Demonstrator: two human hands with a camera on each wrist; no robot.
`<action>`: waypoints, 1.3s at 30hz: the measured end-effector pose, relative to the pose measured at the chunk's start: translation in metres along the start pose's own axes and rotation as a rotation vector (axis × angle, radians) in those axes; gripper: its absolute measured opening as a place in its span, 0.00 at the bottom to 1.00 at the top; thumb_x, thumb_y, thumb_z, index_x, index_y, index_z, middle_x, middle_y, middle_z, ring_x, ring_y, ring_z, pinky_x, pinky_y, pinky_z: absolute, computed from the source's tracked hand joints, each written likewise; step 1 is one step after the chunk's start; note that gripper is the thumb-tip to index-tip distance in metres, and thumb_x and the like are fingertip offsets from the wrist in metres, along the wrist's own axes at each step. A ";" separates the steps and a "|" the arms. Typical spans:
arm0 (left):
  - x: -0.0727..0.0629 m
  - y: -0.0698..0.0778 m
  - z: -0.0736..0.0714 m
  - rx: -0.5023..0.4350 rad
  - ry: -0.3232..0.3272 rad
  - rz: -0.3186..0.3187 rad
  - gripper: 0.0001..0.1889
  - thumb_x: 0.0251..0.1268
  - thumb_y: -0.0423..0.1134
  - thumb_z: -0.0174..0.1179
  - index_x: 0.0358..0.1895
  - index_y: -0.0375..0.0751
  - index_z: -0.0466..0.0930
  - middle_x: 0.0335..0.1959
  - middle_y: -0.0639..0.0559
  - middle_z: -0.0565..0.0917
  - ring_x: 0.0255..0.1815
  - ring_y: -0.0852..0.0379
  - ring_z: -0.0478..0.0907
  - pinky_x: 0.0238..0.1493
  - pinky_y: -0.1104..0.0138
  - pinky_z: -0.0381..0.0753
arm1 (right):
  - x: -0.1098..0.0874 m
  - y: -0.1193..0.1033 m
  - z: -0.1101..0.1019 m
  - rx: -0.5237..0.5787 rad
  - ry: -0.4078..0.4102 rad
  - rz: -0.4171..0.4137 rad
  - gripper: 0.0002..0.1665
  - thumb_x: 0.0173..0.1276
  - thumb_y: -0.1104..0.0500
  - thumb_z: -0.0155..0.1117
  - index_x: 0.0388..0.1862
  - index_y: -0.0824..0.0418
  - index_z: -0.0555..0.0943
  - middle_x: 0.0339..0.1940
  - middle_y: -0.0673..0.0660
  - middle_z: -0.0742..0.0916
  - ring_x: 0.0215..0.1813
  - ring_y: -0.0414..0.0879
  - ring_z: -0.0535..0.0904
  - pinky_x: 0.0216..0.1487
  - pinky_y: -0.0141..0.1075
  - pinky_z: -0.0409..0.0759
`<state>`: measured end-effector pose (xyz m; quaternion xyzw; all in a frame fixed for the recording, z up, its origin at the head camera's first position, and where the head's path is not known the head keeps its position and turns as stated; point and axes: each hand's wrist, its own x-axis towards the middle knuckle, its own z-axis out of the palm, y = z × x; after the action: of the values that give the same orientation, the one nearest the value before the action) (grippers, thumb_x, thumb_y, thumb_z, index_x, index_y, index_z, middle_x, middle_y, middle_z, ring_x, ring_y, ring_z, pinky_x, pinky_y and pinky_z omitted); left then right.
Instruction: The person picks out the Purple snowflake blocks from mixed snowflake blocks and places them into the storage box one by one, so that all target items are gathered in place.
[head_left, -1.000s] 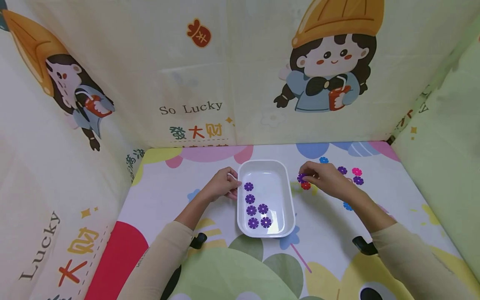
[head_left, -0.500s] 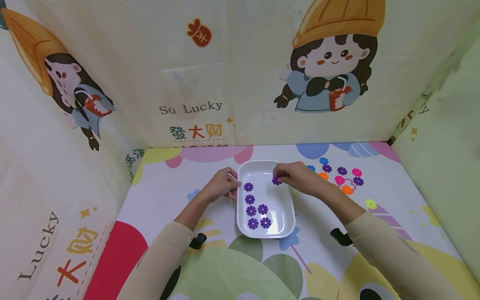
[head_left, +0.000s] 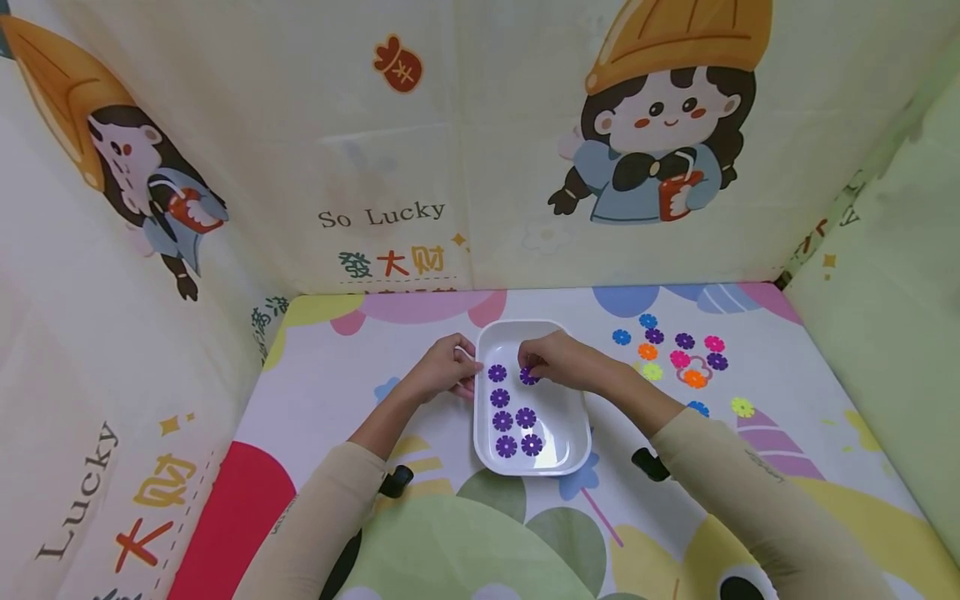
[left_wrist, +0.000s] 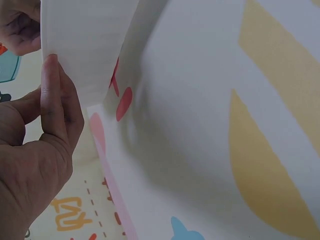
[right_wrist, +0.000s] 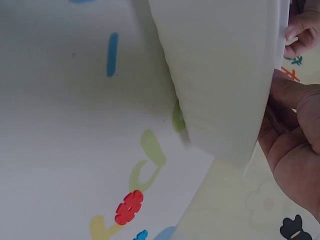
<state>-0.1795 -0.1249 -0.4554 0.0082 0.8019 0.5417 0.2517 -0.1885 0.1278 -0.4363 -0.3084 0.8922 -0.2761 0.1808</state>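
Observation:
A white rectangular tray (head_left: 559, 408) lies on the table in the head view, with several purple flower-shaped discs (head_left: 502, 421) on its floor, mostly along the left side. My left hand (head_left: 450, 368) grips the tray's left rim; in the left wrist view its fingers (left_wrist: 51, 100) lie against the outer wall. Over the tray's upper middle, my right hand (head_left: 562, 358) pinches another purple flower-shaped disc (head_left: 528, 377) near the floor. From the right wrist view, the tray's wall (right_wrist: 215, 75) hides that disc and the fingertips.
Right of the tray, loose flower-shaped discs lie scattered, among them an orange disc (head_left: 695, 379), a pink disc (head_left: 714, 343), a blue disc (head_left: 622, 337) and a yellow disc (head_left: 742, 407). A red disc (right_wrist: 129, 207) shows in the right wrist view. Printed cloth walls (head_left: 495, 167) enclose the table.
My right hand has carried a purple disc leftward from the table beside the tray, over the right rim, to the tray's upper middle. My left hand has stayed at the left rim.

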 end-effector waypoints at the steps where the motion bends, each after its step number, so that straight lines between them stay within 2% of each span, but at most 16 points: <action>1: 0.000 -0.001 0.000 -0.002 -0.002 0.000 0.14 0.74 0.31 0.62 0.56 0.33 0.71 0.34 0.42 0.82 0.24 0.55 0.84 0.33 0.55 0.94 | 0.002 -0.001 0.001 0.005 -0.015 0.004 0.05 0.71 0.66 0.70 0.42 0.56 0.84 0.39 0.51 0.89 0.39 0.43 0.83 0.48 0.35 0.92; 10: 0.001 -0.002 0.000 -0.019 -0.010 0.002 0.14 0.74 0.30 0.61 0.56 0.33 0.70 0.33 0.42 0.82 0.23 0.55 0.84 0.33 0.54 0.94 | 0.015 -0.006 0.008 -0.015 -0.139 0.064 0.04 0.70 0.65 0.70 0.41 0.57 0.85 0.38 0.52 0.89 0.38 0.43 0.85 0.47 0.34 0.92; 16: 0.000 0.000 0.000 -0.019 -0.011 0.002 0.14 0.74 0.30 0.61 0.57 0.32 0.70 0.33 0.42 0.82 0.23 0.55 0.84 0.32 0.55 0.94 | 0.021 -0.004 0.016 -0.047 -0.131 0.091 0.05 0.69 0.64 0.73 0.39 0.56 0.85 0.37 0.50 0.90 0.38 0.42 0.85 0.48 0.36 0.93; 23: -0.001 0.000 -0.001 -0.013 -0.013 -0.001 0.14 0.74 0.30 0.61 0.56 0.32 0.70 0.33 0.43 0.82 0.23 0.55 0.84 0.35 0.51 0.94 | 0.025 0.000 0.023 -0.092 -0.108 0.077 0.04 0.68 0.63 0.73 0.37 0.55 0.85 0.35 0.50 0.89 0.38 0.42 0.84 0.49 0.36 0.92; 34: 0.001 -0.001 -0.001 -0.015 -0.016 0.000 0.14 0.74 0.30 0.61 0.56 0.33 0.70 0.33 0.42 0.82 0.23 0.55 0.84 0.33 0.54 0.94 | 0.028 0.005 0.028 -0.085 -0.113 0.082 0.03 0.69 0.63 0.72 0.39 0.56 0.86 0.35 0.49 0.88 0.39 0.40 0.84 0.51 0.34 0.91; 39: 0.001 -0.001 0.000 -0.010 -0.013 -0.002 0.14 0.74 0.30 0.61 0.56 0.33 0.70 0.34 0.41 0.83 0.24 0.55 0.84 0.35 0.52 0.94 | 0.030 0.007 0.030 -0.074 -0.112 0.092 0.03 0.70 0.63 0.72 0.39 0.56 0.86 0.35 0.49 0.88 0.39 0.40 0.84 0.51 0.33 0.90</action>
<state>-0.1797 -0.1249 -0.4567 0.0097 0.7977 0.5453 0.2572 -0.1991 0.1015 -0.4690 -0.2883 0.9035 -0.2166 0.2315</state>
